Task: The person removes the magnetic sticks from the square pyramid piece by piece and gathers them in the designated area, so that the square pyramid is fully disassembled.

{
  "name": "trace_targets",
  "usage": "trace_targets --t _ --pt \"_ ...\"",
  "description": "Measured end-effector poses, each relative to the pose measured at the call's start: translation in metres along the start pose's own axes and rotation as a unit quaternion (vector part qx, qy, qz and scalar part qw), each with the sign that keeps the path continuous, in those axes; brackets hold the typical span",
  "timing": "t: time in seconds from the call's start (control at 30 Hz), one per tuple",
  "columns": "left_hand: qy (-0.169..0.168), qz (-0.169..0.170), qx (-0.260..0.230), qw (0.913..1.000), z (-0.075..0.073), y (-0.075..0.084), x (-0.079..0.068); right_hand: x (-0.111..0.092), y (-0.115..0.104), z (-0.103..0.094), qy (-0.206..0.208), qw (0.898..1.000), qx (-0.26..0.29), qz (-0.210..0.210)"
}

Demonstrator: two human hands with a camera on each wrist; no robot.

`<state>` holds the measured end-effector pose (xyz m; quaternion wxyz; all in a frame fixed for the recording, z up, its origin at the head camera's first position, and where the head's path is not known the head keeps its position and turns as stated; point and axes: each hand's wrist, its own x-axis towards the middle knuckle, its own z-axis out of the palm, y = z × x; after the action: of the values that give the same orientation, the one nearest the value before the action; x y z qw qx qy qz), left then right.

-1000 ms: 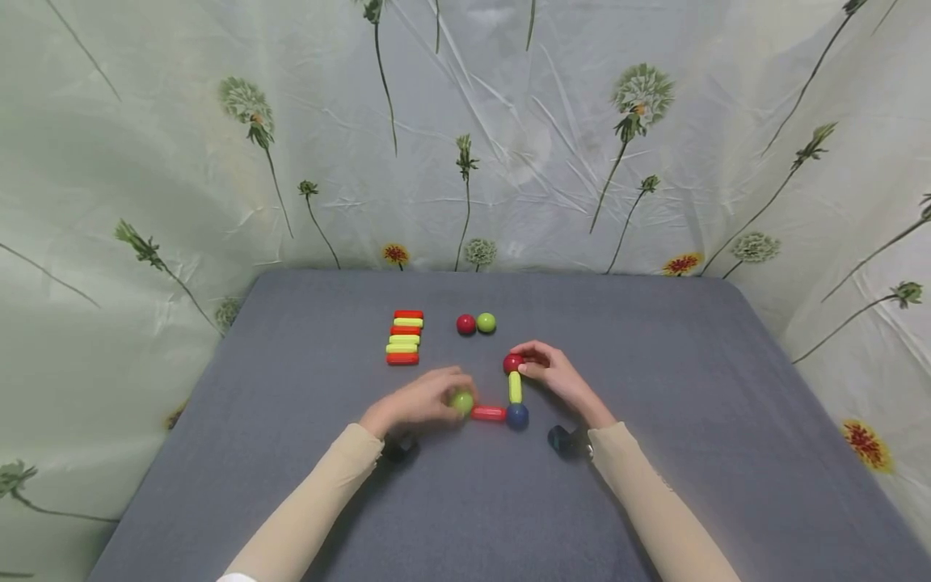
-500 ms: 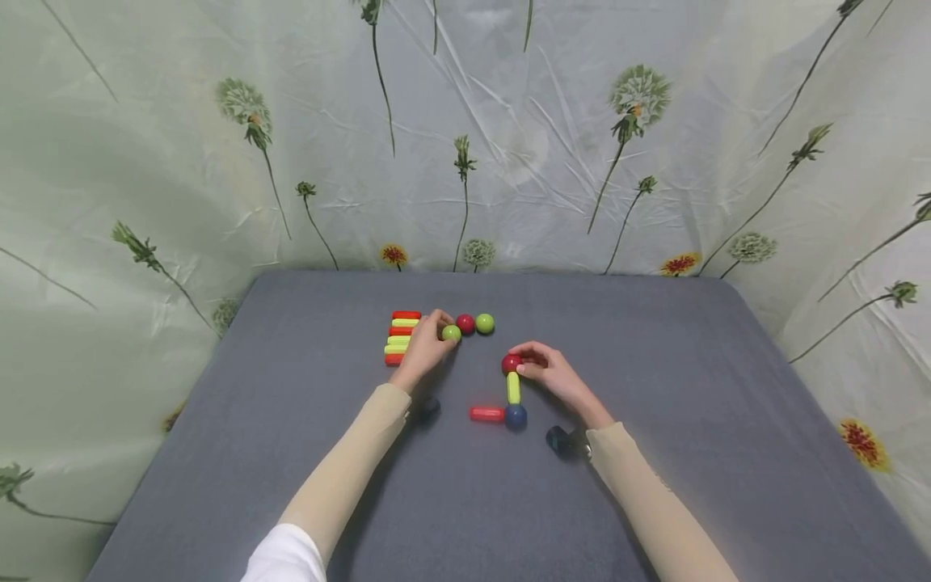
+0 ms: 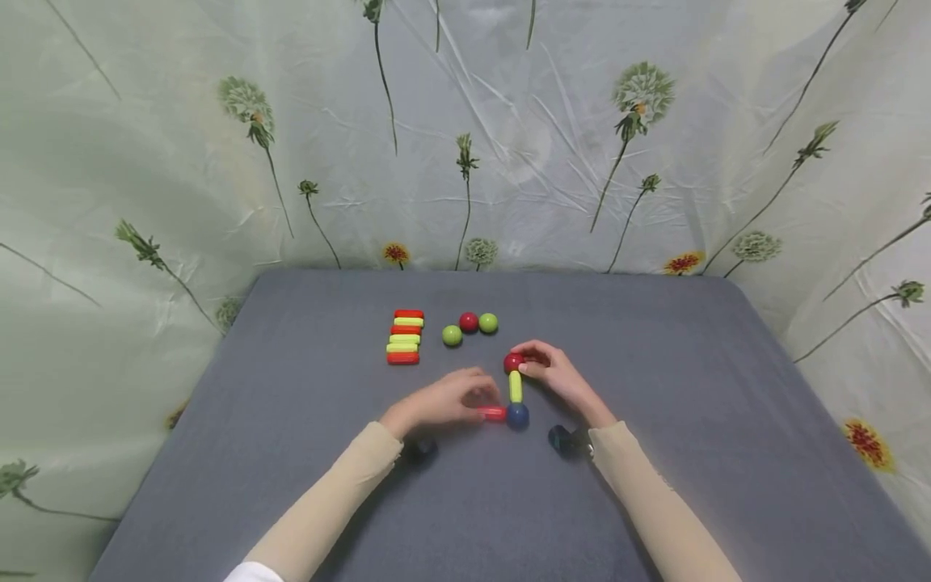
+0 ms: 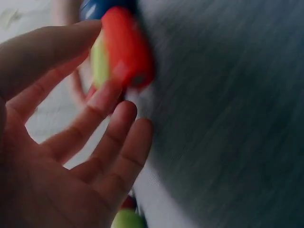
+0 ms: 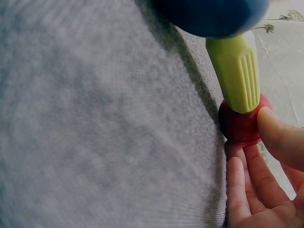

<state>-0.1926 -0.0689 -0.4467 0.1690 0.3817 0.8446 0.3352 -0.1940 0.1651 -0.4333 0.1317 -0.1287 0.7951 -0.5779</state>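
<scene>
A red ball, a yellow rod, a dark blue ball and a red rod form a joined corner shape on the table. My right hand holds the red ball between thumb and fingers, as the right wrist view also shows. Beside the red rod's free end is my left hand, slightly blurred. In the left wrist view, its thumb and fingers are spread loosely around the red rod, without a visible pinch; whether they touch it I cannot tell.
Farther back on the grey table lie a green ball, a second red ball and another green ball. Left of them is a column of several red and yellow rods. A flowered curtain hangs behind.
My left hand carried a green ball from the red rod's end to the back, left it beside the other balls, and came back to the red rod. My right hand stayed on the red ball.
</scene>
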Motion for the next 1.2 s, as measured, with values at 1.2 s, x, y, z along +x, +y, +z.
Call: trace_targets --t 1.2 --pt "0.267 -0.08 0.109 0.9542 -0.036 -0.039 -0.051 0.011 0.03 0.0 0.016 1.0 -0.009 -0.006"
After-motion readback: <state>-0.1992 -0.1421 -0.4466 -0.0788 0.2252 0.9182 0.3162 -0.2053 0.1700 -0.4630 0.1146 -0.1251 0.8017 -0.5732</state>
